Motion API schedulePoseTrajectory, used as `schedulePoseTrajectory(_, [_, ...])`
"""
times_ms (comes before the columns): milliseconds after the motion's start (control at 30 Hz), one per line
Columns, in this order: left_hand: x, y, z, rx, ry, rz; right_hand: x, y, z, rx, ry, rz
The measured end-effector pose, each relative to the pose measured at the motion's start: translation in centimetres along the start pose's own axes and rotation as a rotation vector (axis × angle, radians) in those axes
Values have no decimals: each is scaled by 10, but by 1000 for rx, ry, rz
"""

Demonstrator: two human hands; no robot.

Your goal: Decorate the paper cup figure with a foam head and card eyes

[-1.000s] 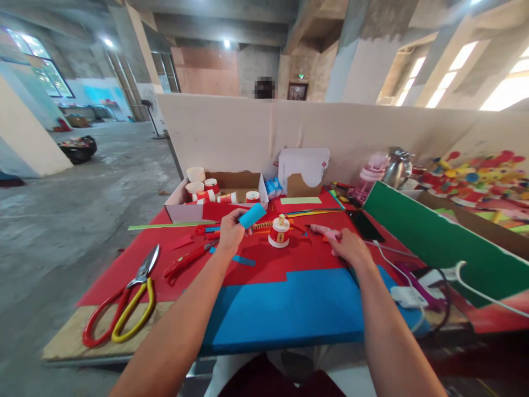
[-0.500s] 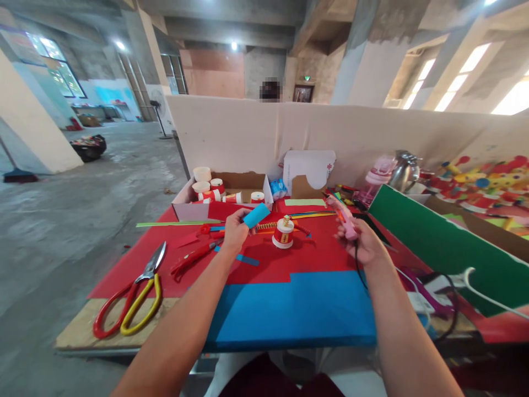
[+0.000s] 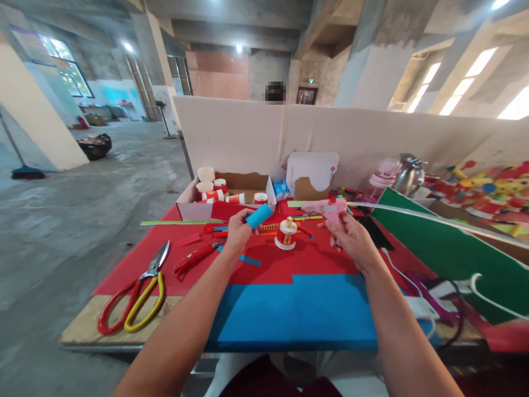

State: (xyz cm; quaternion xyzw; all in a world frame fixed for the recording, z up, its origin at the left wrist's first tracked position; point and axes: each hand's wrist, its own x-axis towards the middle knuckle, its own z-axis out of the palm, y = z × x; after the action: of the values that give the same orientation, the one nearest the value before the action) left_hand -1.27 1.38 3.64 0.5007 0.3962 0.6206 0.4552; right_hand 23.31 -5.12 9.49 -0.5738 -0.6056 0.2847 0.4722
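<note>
Head view, the only one. Centre of frame, above the red sheet (image 3: 264, 259): left hand (image 3: 236, 232) pinches a small blue roll (image 3: 259, 215) between thumb and fingertips, holding it in the air, tilted up to the right. Right hand (image 3: 352, 240), centre right, has its fingers curled tight round the grip of a pink glue gun (image 3: 326, 208), nozzle pointing left toward the roll. The small red-and-white cup figure (image 3: 285, 234) stands between the two hands, on the sheet. Risks as I judge them: the nozzle sits near the left fingertips, so a hot tip or a drip could burn them or foul the cup figure below; the pinch is light, so the roll could uncurl or drop. The cord (image 3: 394, 267) trails lower right among other cables and could snag. Big scissors (image 3: 136, 295) lie lower left, well apart.
</note>
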Motion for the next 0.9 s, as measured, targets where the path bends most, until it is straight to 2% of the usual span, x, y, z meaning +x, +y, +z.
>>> schedulePoseTrajectory(100, [0,-1,0,5,-4,7,-2,-6,1,-179,18,-9])
schedulePoseTrajectory(200, [0,-2,0,14,-5,2,-3,-13,3,-256,20,-18])
schedulePoseTrajectory(367, [0,0,0,22,-5,7,-3,-15,5,-317,23,-56])
schedulePoseTrajectory(633, [-2,4,0,31,-8,-10,-1,-6,4,-351,-11,-125])
schedulePoseTrajectory(900, [-2,4,0,40,-7,3,3,2,5,-399,-23,-118])
